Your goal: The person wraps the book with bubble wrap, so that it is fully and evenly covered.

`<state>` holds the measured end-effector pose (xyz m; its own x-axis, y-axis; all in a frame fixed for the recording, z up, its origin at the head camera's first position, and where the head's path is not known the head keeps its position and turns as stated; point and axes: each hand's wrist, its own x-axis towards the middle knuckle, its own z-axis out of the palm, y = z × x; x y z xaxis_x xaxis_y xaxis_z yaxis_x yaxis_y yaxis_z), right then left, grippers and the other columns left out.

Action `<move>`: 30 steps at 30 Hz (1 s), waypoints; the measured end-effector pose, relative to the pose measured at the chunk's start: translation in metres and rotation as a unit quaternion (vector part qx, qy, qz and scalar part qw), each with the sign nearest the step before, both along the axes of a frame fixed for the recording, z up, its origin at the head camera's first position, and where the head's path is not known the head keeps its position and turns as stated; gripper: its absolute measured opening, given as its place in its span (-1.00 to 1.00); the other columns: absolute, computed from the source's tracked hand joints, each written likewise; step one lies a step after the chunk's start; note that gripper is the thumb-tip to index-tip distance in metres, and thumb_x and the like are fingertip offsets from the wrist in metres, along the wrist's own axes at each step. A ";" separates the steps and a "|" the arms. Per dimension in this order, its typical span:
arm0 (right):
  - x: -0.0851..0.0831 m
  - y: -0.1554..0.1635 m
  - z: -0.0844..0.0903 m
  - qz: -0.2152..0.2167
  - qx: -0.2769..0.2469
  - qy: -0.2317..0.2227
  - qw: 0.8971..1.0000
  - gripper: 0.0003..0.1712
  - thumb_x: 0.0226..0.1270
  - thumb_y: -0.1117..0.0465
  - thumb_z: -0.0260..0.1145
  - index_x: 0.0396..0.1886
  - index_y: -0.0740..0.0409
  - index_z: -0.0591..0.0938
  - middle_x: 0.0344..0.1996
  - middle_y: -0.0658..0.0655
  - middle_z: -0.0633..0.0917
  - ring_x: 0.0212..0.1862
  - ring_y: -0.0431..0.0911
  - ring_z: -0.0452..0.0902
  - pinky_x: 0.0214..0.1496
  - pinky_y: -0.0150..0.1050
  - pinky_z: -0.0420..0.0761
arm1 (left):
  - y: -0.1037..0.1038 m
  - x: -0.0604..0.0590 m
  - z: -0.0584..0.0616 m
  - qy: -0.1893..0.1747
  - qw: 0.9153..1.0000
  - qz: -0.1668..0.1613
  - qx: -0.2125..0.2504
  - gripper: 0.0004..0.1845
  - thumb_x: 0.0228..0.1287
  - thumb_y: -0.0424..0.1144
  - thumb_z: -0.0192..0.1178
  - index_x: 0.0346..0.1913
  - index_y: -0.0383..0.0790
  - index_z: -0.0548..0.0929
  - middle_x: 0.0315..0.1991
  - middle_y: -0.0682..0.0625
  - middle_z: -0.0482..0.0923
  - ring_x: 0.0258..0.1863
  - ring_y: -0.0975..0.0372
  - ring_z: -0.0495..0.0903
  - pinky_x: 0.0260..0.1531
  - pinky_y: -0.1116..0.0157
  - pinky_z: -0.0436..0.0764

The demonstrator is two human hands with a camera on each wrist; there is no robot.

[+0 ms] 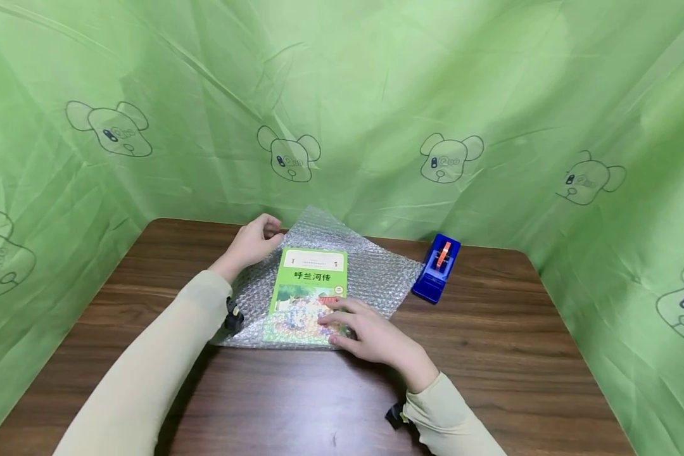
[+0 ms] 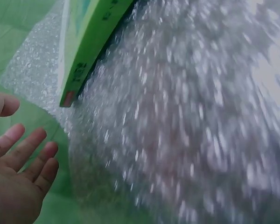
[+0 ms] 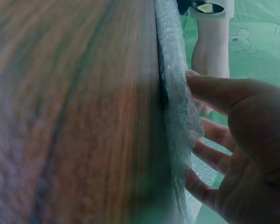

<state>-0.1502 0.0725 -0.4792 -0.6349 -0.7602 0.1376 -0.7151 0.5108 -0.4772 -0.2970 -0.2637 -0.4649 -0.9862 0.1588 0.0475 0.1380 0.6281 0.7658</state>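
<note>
A green book [image 1: 311, 286] with a white title panel lies on a sheet of bubble wrap [image 1: 370, 275] on the table. A flap of the wrap covers the lower part of its cover. My right hand [image 1: 367, 332] rests on that flap with fingers spread, over the book's lower right corner; in the right wrist view its fingertips [image 3: 192, 179] touch the wrap. My left hand [image 1: 255, 240] is beside the wrap's upper left edge, fingers loosely bent. The left wrist view shows this hand [image 2: 21, 168] with nothing in its palm, apart from the book's spine [image 2: 81, 65].
A blue tape dispenser [image 1: 436, 268] with an orange-red part stands right of the wrap, close to its right corner. The brown wooden table [image 1: 490, 354] ends at a green curtain [image 1: 365, 76] printed with bear heads. Dark wrist cameras sit at both sleeves.
</note>
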 end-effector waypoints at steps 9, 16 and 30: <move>-0.001 0.002 -0.001 0.001 0.003 -0.002 1.000 -0.54 0.61 0.05 0.42 0.42 -0.05 0.70 0.60 0.15 0.48 0.63 0.20 0.32 0.66 0.28 0.26 | 0.014 -0.010 -0.009 -0.029 0.999 -0.008 0.013 -0.44 0.69 -0.11 0.16 0.56 -0.28 0.42 0.50 -0.26 0.48 0.44 -0.14 0.51 0.41 -0.15 0.55; -0.003 0.003 -0.001 0.004 -0.004 0.003 1.000 -0.54 0.60 0.06 0.43 0.41 -0.04 0.71 0.59 0.16 0.49 0.61 0.21 0.34 0.66 0.26 0.27 | 0.022 -0.012 -0.006 -0.052 0.998 -0.011 0.042 -0.41 0.68 -0.12 0.16 0.61 -0.23 0.37 0.49 -0.26 0.46 0.43 -0.13 0.50 0.39 -0.16 0.56; -0.003 0.002 0.000 0.003 -0.006 -0.002 1.000 -0.54 0.59 0.06 0.43 0.41 -0.05 0.71 0.59 0.14 0.49 0.61 0.20 0.35 0.65 0.27 0.28 | 0.040 -0.003 0.007 0.026 0.997 -0.062 -0.030 -0.65 0.65 -0.13 0.27 0.35 -0.08 0.77 -0.24 -0.07 0.58 -0.29 0.07 0.44 -0.26 0.11 0.48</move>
